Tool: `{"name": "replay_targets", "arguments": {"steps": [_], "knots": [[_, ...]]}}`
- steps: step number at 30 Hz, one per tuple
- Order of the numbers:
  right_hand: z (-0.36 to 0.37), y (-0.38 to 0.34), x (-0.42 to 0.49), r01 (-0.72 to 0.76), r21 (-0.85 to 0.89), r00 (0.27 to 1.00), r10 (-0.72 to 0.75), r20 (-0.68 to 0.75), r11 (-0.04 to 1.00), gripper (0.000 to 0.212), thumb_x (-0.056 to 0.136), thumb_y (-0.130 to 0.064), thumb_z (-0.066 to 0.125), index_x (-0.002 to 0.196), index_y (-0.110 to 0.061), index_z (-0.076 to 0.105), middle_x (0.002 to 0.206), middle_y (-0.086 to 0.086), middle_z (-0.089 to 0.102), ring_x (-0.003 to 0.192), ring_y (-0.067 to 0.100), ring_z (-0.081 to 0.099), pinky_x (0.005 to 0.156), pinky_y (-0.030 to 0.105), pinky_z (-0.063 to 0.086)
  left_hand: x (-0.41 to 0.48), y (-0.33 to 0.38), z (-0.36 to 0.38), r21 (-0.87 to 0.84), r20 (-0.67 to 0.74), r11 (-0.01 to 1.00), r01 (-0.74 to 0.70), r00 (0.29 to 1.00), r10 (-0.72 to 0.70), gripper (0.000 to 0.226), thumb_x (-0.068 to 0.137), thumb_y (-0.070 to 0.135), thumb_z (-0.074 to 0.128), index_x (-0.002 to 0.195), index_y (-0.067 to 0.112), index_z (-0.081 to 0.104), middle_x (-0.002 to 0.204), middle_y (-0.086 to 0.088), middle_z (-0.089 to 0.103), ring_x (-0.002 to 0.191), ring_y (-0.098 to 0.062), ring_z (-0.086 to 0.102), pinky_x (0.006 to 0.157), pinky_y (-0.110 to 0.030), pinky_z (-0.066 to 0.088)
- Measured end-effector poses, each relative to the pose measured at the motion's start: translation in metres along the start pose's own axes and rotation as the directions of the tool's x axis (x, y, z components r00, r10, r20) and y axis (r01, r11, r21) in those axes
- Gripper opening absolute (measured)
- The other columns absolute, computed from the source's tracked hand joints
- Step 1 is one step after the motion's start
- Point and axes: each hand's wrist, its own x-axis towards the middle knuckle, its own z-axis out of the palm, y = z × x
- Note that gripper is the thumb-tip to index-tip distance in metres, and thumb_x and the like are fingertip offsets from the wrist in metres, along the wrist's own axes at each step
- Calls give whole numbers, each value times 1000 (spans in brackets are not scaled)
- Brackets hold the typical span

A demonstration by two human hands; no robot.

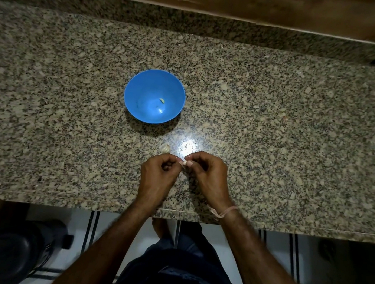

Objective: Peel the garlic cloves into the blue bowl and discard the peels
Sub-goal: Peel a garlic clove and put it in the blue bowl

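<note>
A dark round object (12, 251) under the counter's left end is too dim to identify. On the granite counter (272, 125), the blue bowl (141, 87) holds one peeled clove (162, 100). A garlic piece (165, 148) lies just beyond the left hand (157, 175). Left hand and right hand (206, 174), fingers curled, pinch a mostly hidden garlic clove (184, 163) between them.

Speckled granite countertop (272, 125) backed by a wooden panel (258, 5). A bright glare (187, 147) marks its surface. White, dark-striped floor (276, 259) lies below.
</note>
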Motion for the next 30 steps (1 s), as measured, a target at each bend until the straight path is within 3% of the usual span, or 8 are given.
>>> {"name": "replay_targets", "arguments": {"steps": [8, 11, 15, 20, 25, 30], "knots": [[0, 4, -1, 25, 19, 1000, -25, -11, 999, 11, 92, 0, 73, 94, -8, 80, 87, 1, 79, 84, 15, 75, 76, 21, 59, 0, -3, 2, 8, -10, 1000, 4, 1000, -4, 6, 91, 19, 75, 88, 17, 79, 73, 6, 74, 69, -7, 69, 61, -15, 50], [-1, 7, 2, -20, 90, 1000, 18, 17, 996, 10, 92, 0, 73, 96, -6, 80, 90, 3, 80, 88, 19, 76, 80, 27, 61, 2, -7, 4, 42, -19, 999, 1, 1000, 0, 5, 91, 20, 75, 87, 17, 77, 71, 6, 72, 66, -6, 66, 58, -11, 46], [1, 11, 5, -215, 304, 975, 188, 118, 928, 8, 94, -1, 72, 99, -3, 78, 96, 16, 79, 93, 32, 76, 86, 44, 64, 2, -10, 7, 88, -9, 996, 2, 1000, -1, 7, 92, 20, 72, 86, 18, 73, 70, 5, 69, 65, -3, 63, 55, -8, 41], [6, 12, 5, -350, 399, 936, 330, 120, 848, 9, 98, -10, 70, 97, -2, 74, 81, 10, 73, 74, 18, 67, 69, 30, 56, 1, -11, 9, 123, -8, 992, 5, 1000, -4, 6, 91, 19, 71, 86, 17, 73, 73, 7, 70, 70, -5, 64, 59, -10, 45], [8, 16, 4, -382, 461, 920, 377, 107, 801, 18, 97, -17, 74, 95, 0, 72, 80, 17, 67, 69, 22, 58, 62, 31, 48, 3, -13, 9, 187, -44, 982, 3, 999, 6, 11, 93, 28, 70, 84, 22, 72, 71, 10, 68, 69, -2, 63, 59, -13, 44], [9, 18, 5, -406, 454, 910, 393, 128, 793, 19, 94, -26, 78, 86, -9, 75, 80, 16, 69, 73, 27, 57, 64, 35, 47, 2, -7, 10, 82, -8, 996, -44, 999, 45, 20, 99, 14, 63, 112, 23, 74, 102, 14, 73, 93, 2, 66, 79, -14, 52]]}}
